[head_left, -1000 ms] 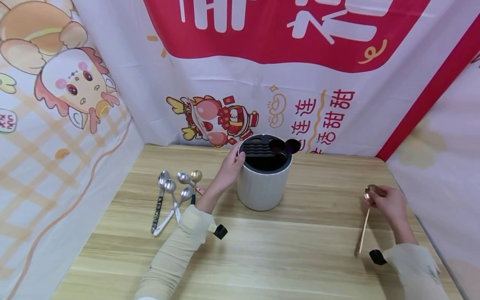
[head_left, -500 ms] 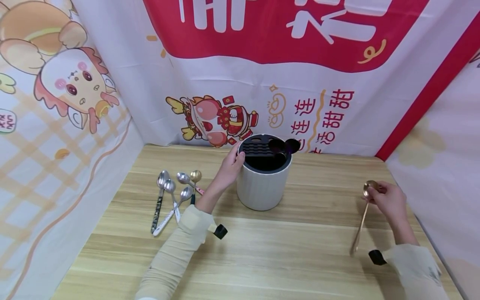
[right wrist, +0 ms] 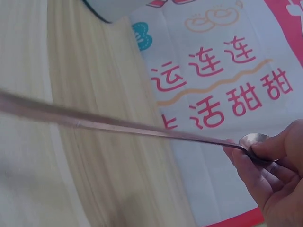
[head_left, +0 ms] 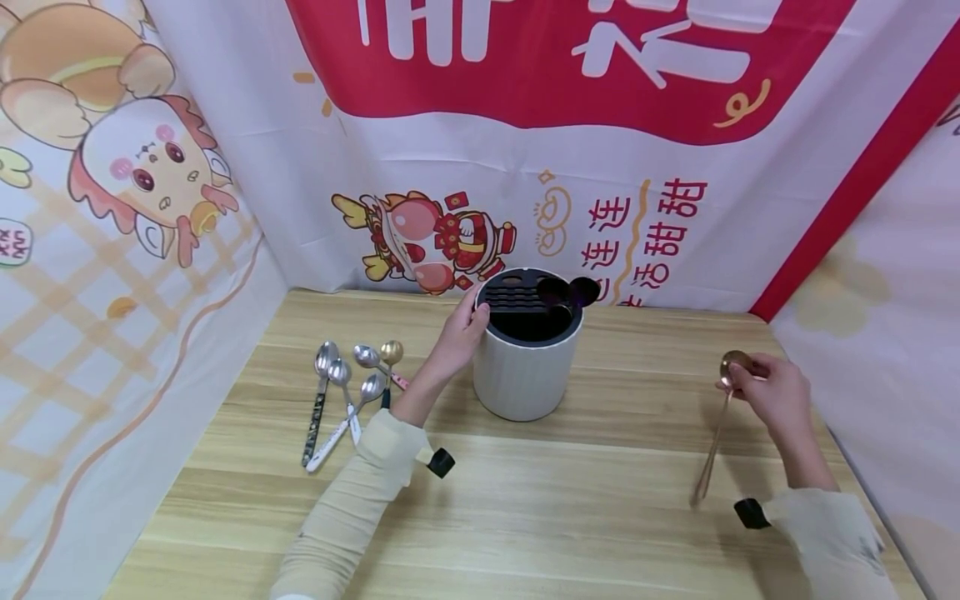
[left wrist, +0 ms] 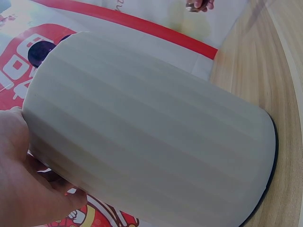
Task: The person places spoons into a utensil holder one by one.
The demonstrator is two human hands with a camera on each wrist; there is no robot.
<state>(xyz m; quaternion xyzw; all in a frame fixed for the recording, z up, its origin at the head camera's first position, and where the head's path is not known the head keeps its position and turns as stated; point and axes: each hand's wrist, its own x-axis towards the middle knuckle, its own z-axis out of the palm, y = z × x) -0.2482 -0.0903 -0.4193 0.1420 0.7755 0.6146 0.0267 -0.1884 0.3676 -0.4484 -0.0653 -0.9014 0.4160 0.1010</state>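
Observation:
In the head view, a white ribbed utensil holder (head_left: 522, 379) with a dark slotted top stands toward the back of the table. My left hand (head_left: 461, 332) grips its left side near the rim, thumb at the top edge and fingers round the outer wall; the left wrist view shows this hand (left wrist: 28, 175) from close by. Two dark, round spoon bowls (head_left: 584, 292) stick up from the holder's right side. At the right, my right hand (head_left: 776, 396) pinches a long copper-coloured spoon (head_left: 716, 446) by its bowl. Its handle slants down and leftward, long and thin across the right wrist view.
Several spoons lie on the left of the wooden table (head_left: 540, 517), among them one with a black patterned handle (head_left: 312, 429), a white-handled one (head_left: 328, 446) and a gold-bowled one (head_left: 392, 352). A printed cloth (head_left: 450, 150) hangs behind the table, with more cloth at both sides.
My right hand has risen a little and shifted left with the copper-coloured spoon, its handle end swinging left. The left hand and the utensil holder have stayed in place.

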